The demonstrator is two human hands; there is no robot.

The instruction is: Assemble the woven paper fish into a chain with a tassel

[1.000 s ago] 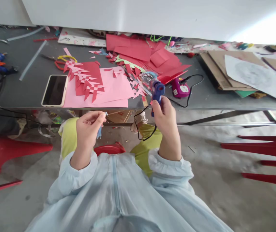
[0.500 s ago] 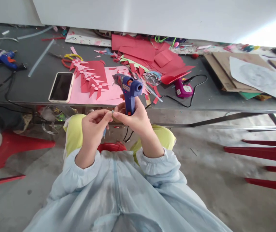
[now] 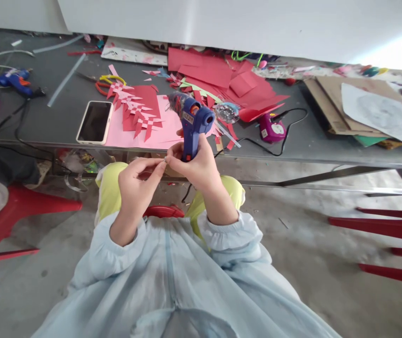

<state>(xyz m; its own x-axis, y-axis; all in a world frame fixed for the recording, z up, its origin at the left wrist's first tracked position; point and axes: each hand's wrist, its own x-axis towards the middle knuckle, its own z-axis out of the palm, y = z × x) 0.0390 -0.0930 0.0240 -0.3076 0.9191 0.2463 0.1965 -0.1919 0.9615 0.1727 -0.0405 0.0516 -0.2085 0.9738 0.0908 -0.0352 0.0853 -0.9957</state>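
My right hand (image 3: 201,164) is wrapped round the handle of a blue hot glue gun (image 3: 191,124), its nozzle pointing up and to the left over the table's front edge. With thumb and finger pinched, my left hand (image 3: 139,180) meets the thumb of my right hand. A tiny pale thing shows between the fingertips, too small to name. Just beyond, woven red-and-pink paper strips (image 3: 137,112) lie on red and pink paper sheets (image 3: 118,138). To their left rests a phone (image 3: 95,123) with a dark screen.
Scissors (image 3: 104,84), a clear glue stick (image 3: 66,80) and a second blue glue gun (image 3: 14,82) lie at the left. Red paper (image 3: 204,70) is heaped behind. A purple box (image 3: 271,127) with a cable and cardboard (image 3: 338,103) are at the right. Red stools (image 3: 384,227) flank me.
My view has shifted slightly, so the table things appear further right. The glue gun has tilted a little, and both hands stay together at the fingertips.
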